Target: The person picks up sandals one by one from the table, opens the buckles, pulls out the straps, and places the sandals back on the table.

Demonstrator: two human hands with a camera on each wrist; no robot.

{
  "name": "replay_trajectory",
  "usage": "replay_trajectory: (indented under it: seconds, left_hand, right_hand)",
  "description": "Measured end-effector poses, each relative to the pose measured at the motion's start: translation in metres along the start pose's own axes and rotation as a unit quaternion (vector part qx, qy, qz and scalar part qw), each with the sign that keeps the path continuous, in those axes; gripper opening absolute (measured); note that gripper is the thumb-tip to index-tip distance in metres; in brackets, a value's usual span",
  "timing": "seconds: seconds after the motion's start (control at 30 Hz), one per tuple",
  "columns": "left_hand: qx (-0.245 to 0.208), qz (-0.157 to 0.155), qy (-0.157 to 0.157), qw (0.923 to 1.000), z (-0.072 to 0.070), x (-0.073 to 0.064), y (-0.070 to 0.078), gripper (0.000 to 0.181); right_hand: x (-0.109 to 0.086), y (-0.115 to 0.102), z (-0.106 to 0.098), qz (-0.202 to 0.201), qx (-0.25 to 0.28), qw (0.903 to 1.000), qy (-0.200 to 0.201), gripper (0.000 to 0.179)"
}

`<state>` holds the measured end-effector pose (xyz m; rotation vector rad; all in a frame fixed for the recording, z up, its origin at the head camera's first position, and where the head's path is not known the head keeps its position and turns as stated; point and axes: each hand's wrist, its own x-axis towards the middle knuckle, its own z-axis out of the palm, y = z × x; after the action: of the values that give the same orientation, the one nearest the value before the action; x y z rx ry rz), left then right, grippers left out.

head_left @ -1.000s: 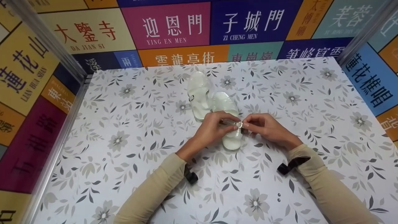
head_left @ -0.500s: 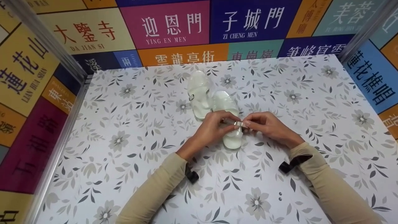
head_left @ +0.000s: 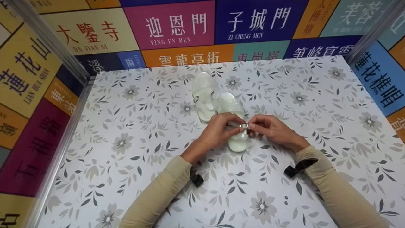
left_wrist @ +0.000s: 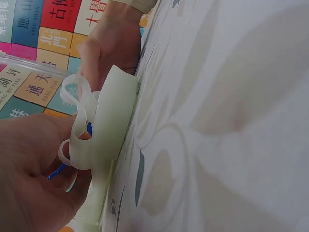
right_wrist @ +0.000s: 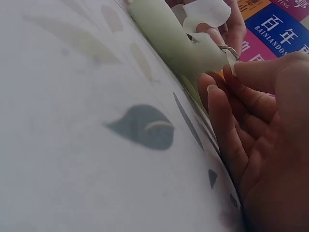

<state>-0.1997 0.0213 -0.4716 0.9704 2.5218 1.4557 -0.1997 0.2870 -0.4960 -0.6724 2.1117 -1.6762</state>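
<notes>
A pale green, translucent sandal [head_left: 230,102] lies on the table, its heel towards me. Over it, my left hand [head_left: 218,128] holds the ankle strap between thumb and fingers. My right hand [head_left: 271,129] pinches the strap's end from the other side, at a small metal buckle [right_wrist: 229,50]. In the left wrist view the strap [left_wrist: 67,92] rises in a loop above the sole. The fingertips partly hide the buckle, so I cannot tell how the strap runs through it. A matching sandal [head_left: 203,83] with its own buckle lies just behind and to the left.
White floral paper or cloth covers the table [head_left: 177,190]. Colourful panels with printed characters [head_left: 177,25] stand along the back and both sides. Metal frame posts [head_left: 76,57] rise at the back corners.
Both hands keep their places at the strap. The buckle between the fingertips has turned slightly, from a ring facing up to a flatter bar. The sandals stay put.
</notes>
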Motion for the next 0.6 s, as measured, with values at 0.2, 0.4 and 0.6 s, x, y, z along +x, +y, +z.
replay_trajectory:
  seconds: [0.2, 0.4, 0.6]
  left_hand:
    - [0.011, 0.003, -0.003, 0.9999, -0.0005, -0.0003, 0.0009, 0.021]
    - [0.022, 0.01, -0.004, 0.9997, -0.0009, 0.0007, 0.0, 0.021]
    - [0.04, 0.016, -0.004, 0.9991, -0.0001, 0.0003, 0.0002, 0.021]
  right_hand:
    - [0.0008, 0.0011, 0.0023, -0.001, -0.007, 0.9999, 0.011, 0.02]
    - [0.001, 0.0011, 0.004, 0.001, -0.003, 0.9996, 0.028, 0.02]
    - [0.0004, 0.0008, 0.0056, 0.011, -0.012, 0.9992, 0.037, 0.02]
